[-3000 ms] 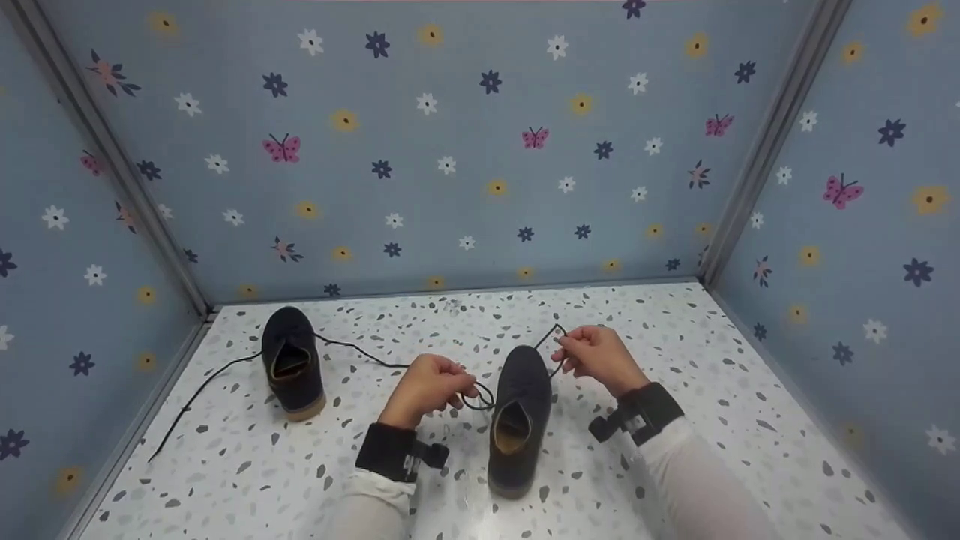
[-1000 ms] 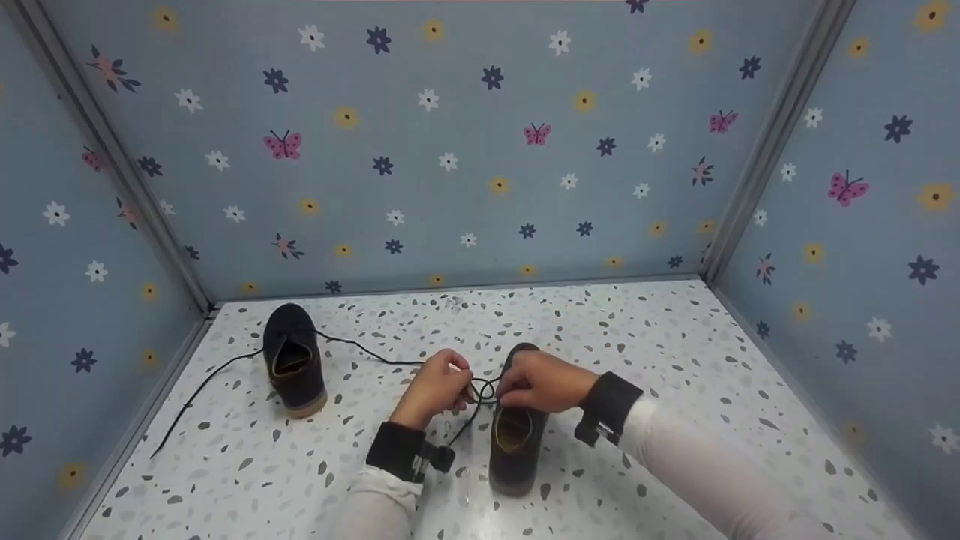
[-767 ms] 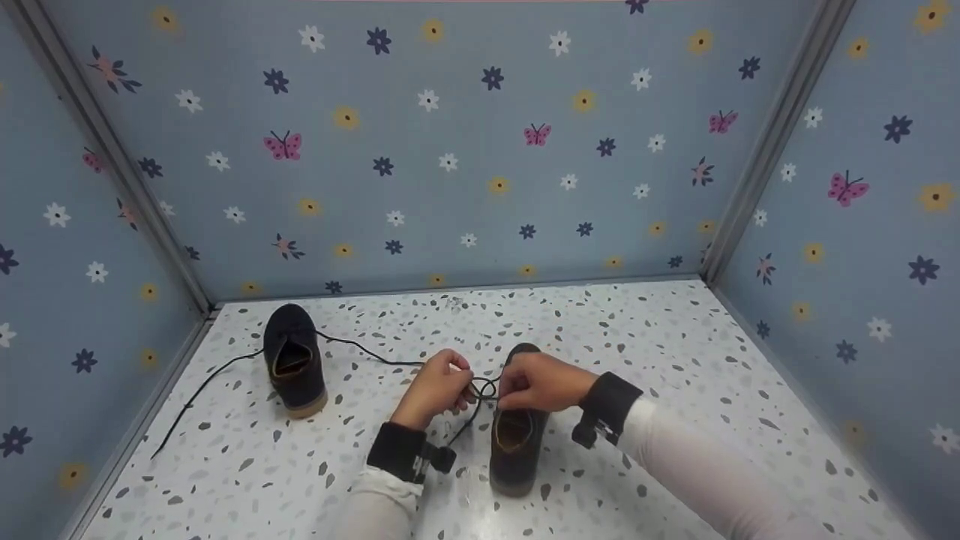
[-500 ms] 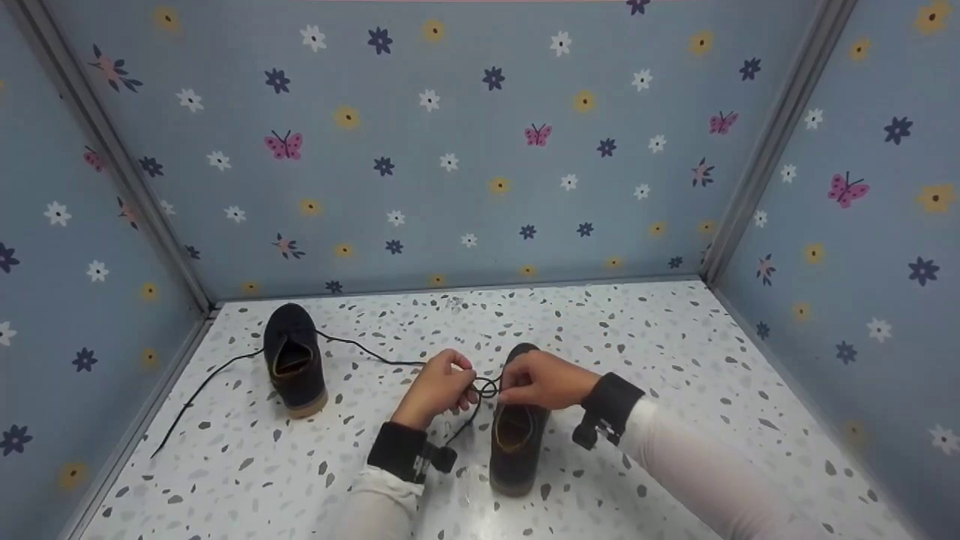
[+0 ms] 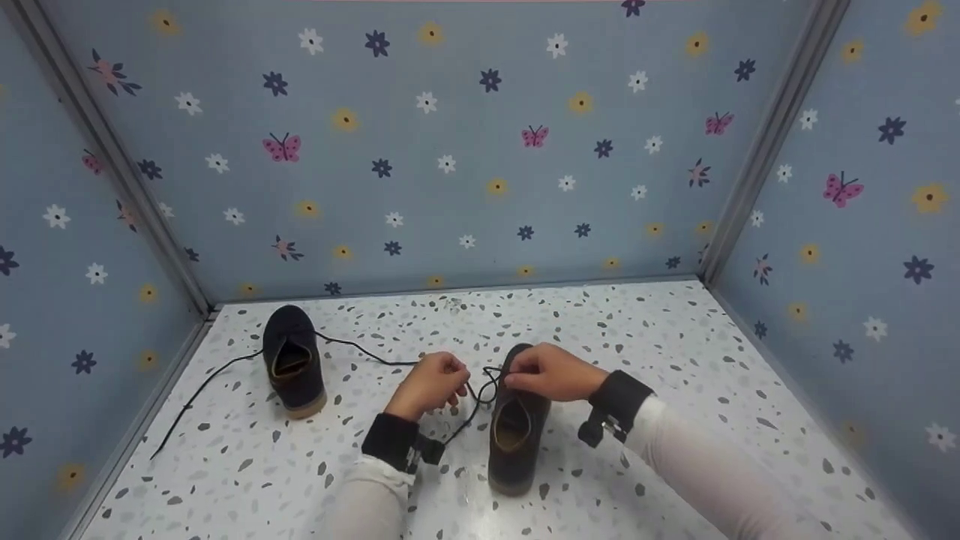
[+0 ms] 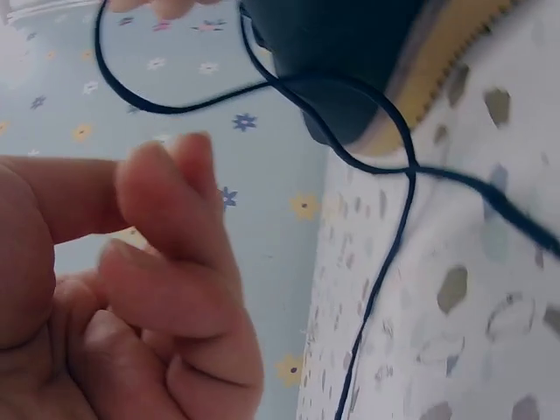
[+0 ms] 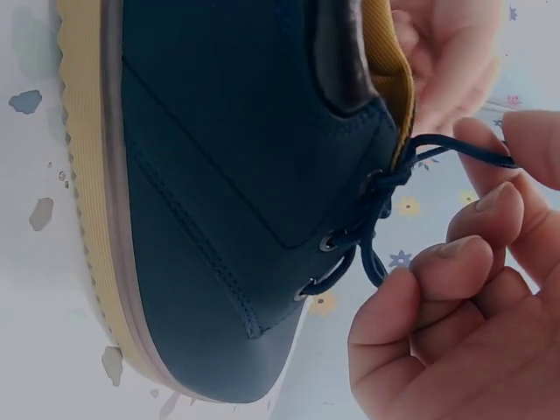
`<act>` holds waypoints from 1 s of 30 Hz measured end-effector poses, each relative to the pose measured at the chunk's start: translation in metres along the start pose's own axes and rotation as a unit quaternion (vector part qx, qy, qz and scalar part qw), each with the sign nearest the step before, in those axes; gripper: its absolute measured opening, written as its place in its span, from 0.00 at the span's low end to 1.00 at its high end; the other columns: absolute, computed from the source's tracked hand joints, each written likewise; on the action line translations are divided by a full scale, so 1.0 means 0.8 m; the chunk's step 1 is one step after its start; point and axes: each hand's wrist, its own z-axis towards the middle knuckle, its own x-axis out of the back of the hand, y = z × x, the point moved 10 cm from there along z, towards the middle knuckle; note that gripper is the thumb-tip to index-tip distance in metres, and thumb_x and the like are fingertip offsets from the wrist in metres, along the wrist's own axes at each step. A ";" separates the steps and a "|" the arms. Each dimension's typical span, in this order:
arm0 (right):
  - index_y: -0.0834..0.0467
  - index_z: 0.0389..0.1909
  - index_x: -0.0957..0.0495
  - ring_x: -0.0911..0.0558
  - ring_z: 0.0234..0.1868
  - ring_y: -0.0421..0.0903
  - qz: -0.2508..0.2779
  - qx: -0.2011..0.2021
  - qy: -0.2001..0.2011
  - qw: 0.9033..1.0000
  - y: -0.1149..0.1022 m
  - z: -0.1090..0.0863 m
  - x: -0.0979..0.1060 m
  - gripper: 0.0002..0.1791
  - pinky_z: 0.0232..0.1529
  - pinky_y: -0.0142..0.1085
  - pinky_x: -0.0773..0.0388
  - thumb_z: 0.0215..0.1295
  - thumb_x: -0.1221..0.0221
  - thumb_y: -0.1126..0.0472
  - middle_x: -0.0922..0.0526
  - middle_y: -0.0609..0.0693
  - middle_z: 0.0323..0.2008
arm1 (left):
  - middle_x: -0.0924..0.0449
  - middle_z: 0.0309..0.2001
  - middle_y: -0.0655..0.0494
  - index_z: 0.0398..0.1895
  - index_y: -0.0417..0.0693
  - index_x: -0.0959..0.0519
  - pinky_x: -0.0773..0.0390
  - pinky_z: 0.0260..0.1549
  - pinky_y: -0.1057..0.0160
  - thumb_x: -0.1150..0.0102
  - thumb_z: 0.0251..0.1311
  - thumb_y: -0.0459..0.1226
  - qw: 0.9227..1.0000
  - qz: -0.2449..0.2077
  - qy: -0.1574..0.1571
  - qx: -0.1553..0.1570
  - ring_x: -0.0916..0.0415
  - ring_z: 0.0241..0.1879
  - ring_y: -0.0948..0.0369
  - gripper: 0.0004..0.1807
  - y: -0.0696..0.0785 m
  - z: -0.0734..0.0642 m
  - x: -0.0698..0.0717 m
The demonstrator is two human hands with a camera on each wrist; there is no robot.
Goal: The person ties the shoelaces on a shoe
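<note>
A dark lace-up shoe (image 5: 517, 420) stands upright with its toe pointing away from me. My right hand (image 5: 551, 373) is over its front. Thumb and forefinger pinch the dark shoelace (image 7: 459, 144) close to the top eyelets. To the left of the shoe is my left hand (image 5: 431, 384), its fingers loosely bent. In the left wrist view no lace shows between those fingers (image 6: 166, 297); the lace curves past beside them, crossing itself near the shoe. A lace end trails down toward the left wrist strap.
A second dark shoe (image 5: 289, 352) stands at the left, its untied laces spread out to both sides. One lace (image 5: 367, 352) reaches toward my left hand. Flower-patterned walls (image 5: 450, 150) enclose the speckled white surface (image 5: 637, 337) at the back and sides.
Three seconds ago both hands held laces apart on either side of the shoe. My right hand came across over the shoe. Since half a second ago the crossed lace has shifted and my left hand drew slightly left.
</note>
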 end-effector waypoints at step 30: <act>0.54 0.28 0.22 0.24 0.28 0.40 0.026 -0.065 0.076 0.995 0.033 -0.006 0.028 0.15 0.35 0.36 0.26 0.76 0.42 0.53 0.25 0.42 0.25 | 0.26 0.25 0.60 0.28 0.48 0.23 0.30 0.26 0.63 0.44 0.69 0.38 0.976 0.195 -0.073 -0.063 0.29 0.23 0.62 0.10 0.027 0.027 -0.032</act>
